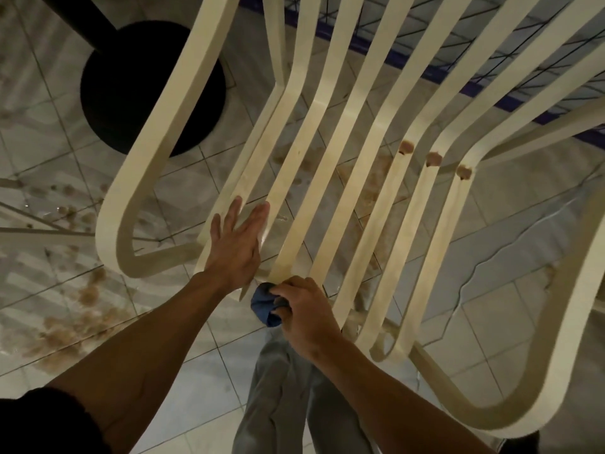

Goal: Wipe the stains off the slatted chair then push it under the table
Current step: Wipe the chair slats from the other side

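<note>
**Cloth at the front edge, three blobs waiting at the bend**

We look straight down onto a pale tiled floor (49, 109), and it is a mess: brown smears (65, 322) spread across the tiles at the left and under the seat. Over it stands the cream slatted chair with looping armrests (322, 103), filling most of the view, its seat slats running toward the person. At upper left, just beside the left armrest, sits a black round pedestal base (150, 86) with a dark column rising from it. Grey trouser legs (278, 388) show below the seat's front edge.

The left hand (234, 247) lies flat with its fingers straight, pressed on the two leftmost seat slats near the front. The right hand (307, 309) is curled tight around a bunched dark blue cloth (265, 306), right at the slat ends of the front edge.

Back at the bend, three brown blobs (433, 158) sit on neighbouring right-side slats, with brownish streaks trailing forward from them.
</note>
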`<state>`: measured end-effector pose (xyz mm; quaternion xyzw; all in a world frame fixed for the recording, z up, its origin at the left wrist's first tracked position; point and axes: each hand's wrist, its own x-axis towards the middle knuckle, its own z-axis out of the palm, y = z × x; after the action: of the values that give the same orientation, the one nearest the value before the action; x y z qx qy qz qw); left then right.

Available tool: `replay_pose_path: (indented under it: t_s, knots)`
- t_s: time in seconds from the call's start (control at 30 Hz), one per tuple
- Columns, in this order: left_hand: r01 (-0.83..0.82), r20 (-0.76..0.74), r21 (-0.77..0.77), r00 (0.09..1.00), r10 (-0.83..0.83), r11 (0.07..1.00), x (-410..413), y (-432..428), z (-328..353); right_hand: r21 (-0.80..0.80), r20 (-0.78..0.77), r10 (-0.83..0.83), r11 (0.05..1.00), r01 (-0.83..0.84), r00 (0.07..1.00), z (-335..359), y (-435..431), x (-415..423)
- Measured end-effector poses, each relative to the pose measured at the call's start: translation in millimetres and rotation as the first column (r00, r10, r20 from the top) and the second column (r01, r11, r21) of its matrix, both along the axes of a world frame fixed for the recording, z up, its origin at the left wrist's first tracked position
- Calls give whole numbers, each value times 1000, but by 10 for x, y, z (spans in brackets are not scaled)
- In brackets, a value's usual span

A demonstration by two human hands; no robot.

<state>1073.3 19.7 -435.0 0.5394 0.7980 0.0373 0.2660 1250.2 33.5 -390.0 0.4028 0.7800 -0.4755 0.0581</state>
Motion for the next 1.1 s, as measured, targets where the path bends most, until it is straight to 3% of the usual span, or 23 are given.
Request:
replay_pose_path:
  t_s: [0.07, 0.23, 0.4, 0.53, 0.67, 0.77, 0.93, 1.0, 1.1]
  knots:
    - [-2, 10, -9, 1000, 3, 1000, 3, 0, 7, -12, -8, -121, 993, 121, 993, 46, 86, 120]
    - [-43, 28, 0, 999, 43, 999, 31, 20, 9, 185, 85, -404, 905, 384, 911, 15, 446, 351]
    - [-40, 35, -12, 999, 41, 999, 37, 37, 33, 92, 112, -204, 977, 195, 972, 6, 262, 354]
    - [-62, 29, -35, 998, 63, 997, 75, 57, 53, 53, 85, -121, 992, 117, 989, 96, 22, 384]
    - [-76, -50, -62, 996, 72, 995, 150, 134, 55, -85, 63, -16, 996, 21, 998, 111, -104, 433]
    - [-68, -84, 53, 994, 72, 996, 229, 306, 116, -83, 53, -75, 993, 79, 996, 123, 6, 441]
    - [-26, 45, 109, 999, 21, 994, 408, 849, 109, 55, -21, -336, 940, 336, 942, 107, 566, 539]
    - [30, 52, 97, 998, -35, 995, 486, 1037, 68, 131, -26, -433, 892, 433, 901, 132, 892, 560]
    - [58, -7, -56, 998, -58, 997, 618, 1279, 3, 172, -69, -544, 819, 547, 836, 187, 1412, 572]
